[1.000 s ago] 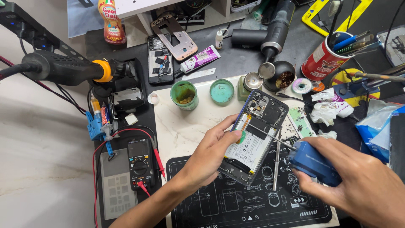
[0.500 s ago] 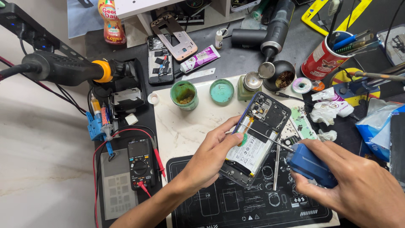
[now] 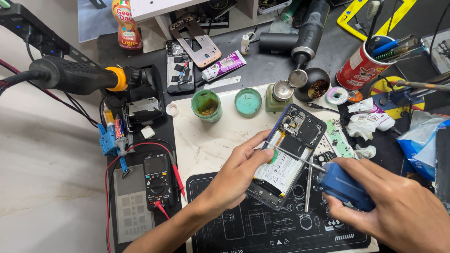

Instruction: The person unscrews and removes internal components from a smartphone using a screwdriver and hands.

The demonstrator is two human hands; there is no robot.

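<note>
1. Left hand [image 3: 239, 175]: reaching in from the lower left, forearm rising diagonally across the black repair mat [image 3: 243, 225], palm turned toward the right.
2. Fingers [image 3: 257, 143] of that hand: curled narrow around the left long edge of the opened phone [image 3: 286, 159], thumb along the edge near the lower part, fingertips up by the middle; gripping it firmly.
3. Opened phone: back cover off, white battery label and dark camera board exposed, lying tilted with its camera end toward the upper right, partly over the mat and partly over the white marble slab [image 3: 206, 140] on the desk.
4. Right hand [image 3: 398, 206]: entering from the lower right corner, back of the hand up, knuckles toward the phone.
5. Fingers of the right hand: closed tight around a blue electric screwdriver [image 3: 347, 187], its thin metal bit [image 3: 295, 157] slanting up-left across the battery, tip right beside the left fingertips.
6. Nearby: metal tweezers [image 3: 308, 185] lying just right of the phone on the mat; green jar [image 3: 206, 105] and its teal lid [image 3: 248, 101] on the slab above; black multimeter [image 3: 157, 180] well to the left.
</note>
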